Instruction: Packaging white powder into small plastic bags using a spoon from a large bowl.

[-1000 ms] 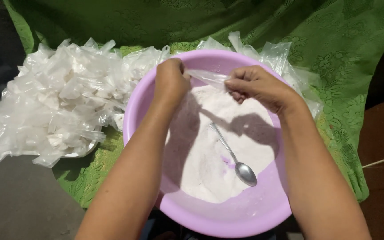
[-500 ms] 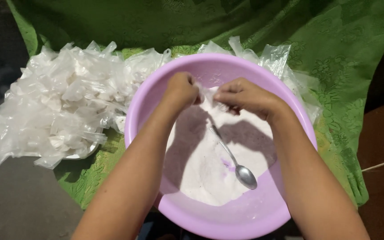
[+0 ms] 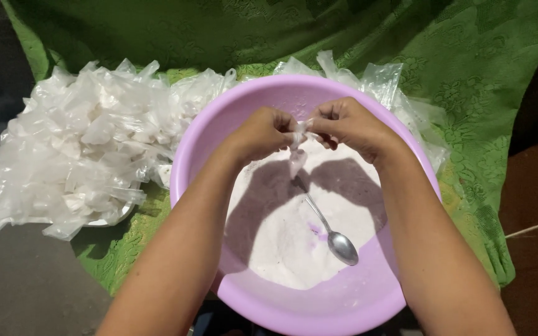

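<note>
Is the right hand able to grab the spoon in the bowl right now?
Probably not at once: the right hand and left hand both pinch a small clear bag. The spoon lies uncovered on the white powder, just below.

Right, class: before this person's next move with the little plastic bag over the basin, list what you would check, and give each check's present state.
1. Both hands on the bag: ok. Left hand and right hand pinch the top of the small plastic bag.
2. Bag over the purple basin, so spills fall inside: ok.
3. Bag top closed: cannot tell, the fingers hide it.
4. Spoon out of the way: ok, it lies in the white powder, apart from both hands.
5. Room on the pile of bags to the left: ok, beside the basin.
6. Basin steady on the green cloth: cannot tell.
</note>
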